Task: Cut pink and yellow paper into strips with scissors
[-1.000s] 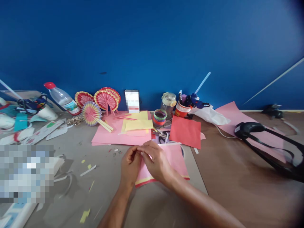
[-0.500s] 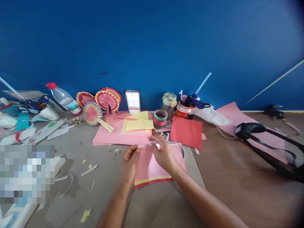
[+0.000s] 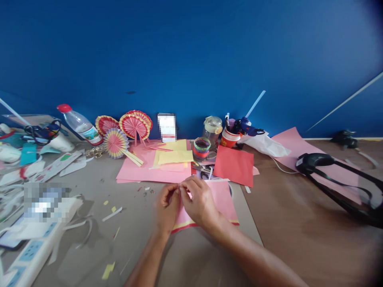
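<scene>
A pink paper sheet (image 3: 223,201) with a yellow and red strip along its near edge lies on the grey table in front of me. My left hand (image 3: 166,207) pinches the sheet's far left corner with closed fingers. My right hand (image 3: 199,201) rests over the sheet beside it, fingertips pinched on the same far edge, touching the left hand. Most of the sheet's left half is hidden under both hands.
Finished paper fans (image 3: 133,124) stand by the blue wall, next to a water bottle (image 3: 78,123). Pink and yellow sheets (image 3: 167,161), a red sheet (image 3: 233,165), tape rolls (image 3: 201,147), a cup of pens (image 3: 229,137), scissors (image 3: 206,172), a power strip (image 3: 26,255) and a black strap (image 3: 344,179) lie around.
Half a second ago my hands were apart on the sheet's far edge; now they have come together again at its far left corner. The sheet has shifted slightly right.
</scene>
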`<action>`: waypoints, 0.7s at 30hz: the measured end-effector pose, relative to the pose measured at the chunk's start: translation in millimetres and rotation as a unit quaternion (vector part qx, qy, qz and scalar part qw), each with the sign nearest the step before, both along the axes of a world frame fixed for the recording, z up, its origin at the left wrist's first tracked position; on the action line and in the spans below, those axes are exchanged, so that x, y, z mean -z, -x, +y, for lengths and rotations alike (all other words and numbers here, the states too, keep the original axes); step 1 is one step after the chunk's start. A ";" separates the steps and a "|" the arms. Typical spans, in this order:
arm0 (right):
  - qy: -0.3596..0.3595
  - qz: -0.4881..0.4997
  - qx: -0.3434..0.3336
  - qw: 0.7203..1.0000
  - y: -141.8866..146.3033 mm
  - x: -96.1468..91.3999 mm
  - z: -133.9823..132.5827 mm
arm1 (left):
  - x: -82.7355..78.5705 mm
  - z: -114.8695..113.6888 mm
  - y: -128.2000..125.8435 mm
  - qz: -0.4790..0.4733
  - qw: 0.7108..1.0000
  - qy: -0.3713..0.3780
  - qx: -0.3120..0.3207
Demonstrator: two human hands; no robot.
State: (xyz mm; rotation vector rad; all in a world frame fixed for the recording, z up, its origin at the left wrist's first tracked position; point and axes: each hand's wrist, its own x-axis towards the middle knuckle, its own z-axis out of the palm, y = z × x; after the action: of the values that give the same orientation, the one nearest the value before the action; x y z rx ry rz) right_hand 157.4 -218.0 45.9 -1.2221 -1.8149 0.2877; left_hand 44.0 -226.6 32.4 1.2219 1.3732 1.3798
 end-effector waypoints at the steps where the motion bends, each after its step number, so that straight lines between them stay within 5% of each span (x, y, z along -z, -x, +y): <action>1: -0.004 -0.013 0.005 1.000 -0.4 0.3 0.1 | 0.7 -0.4 0.5 0.018 1.000 -0.005 0.001; 12: -0.056 -0.138 0.027 0.989 -5.4 -5.7 1.5 | -1.7 -2.1 2.8 0.182 0.970 -0.158 0.015; 21: -0.037 -0.116 0.011 0.992 -6.4 -1.9 4.0 | 3.7 -2.5 4.6 0.153 0.984 -0.092 0.020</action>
State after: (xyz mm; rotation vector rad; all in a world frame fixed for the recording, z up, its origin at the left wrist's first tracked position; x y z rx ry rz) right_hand 163.9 -214.0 47.8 -1.2650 -1.9904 0.0667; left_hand 39.4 -229.1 28.7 1.6298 1.4406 1.3554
